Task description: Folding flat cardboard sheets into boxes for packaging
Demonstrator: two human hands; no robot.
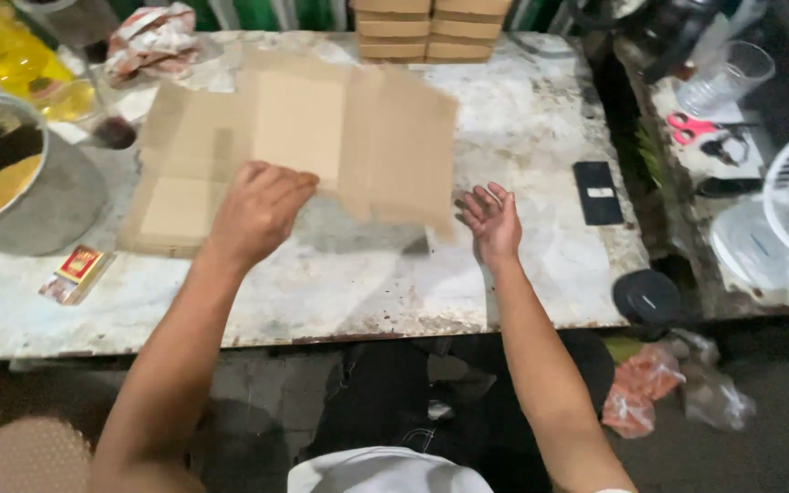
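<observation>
- A flat brown cardboard sheet, creased into panels, is lifted over the middle of the worn white table; its right part blurs and tilts down toward the near edge.
- The left hand pinches the sheet's lower edge near the middle, fingers curled shut on it.
- The right hand hangs just beside the sheet's right corner, palm up, fingers spread apart, holding nothing; whether it touches the card I cannot tell.
- More flat card lies under the sheet at the left.
- A stack of folded brown boxes stands at the far edge.
- A small red and yellow packet lies near the front left corner.
- A grey pot with dark and yellow contents sits at far left.
- A black slab with a white label lies right of the hand.
- Pink-handled scissors rest on the side counter.
</observation>
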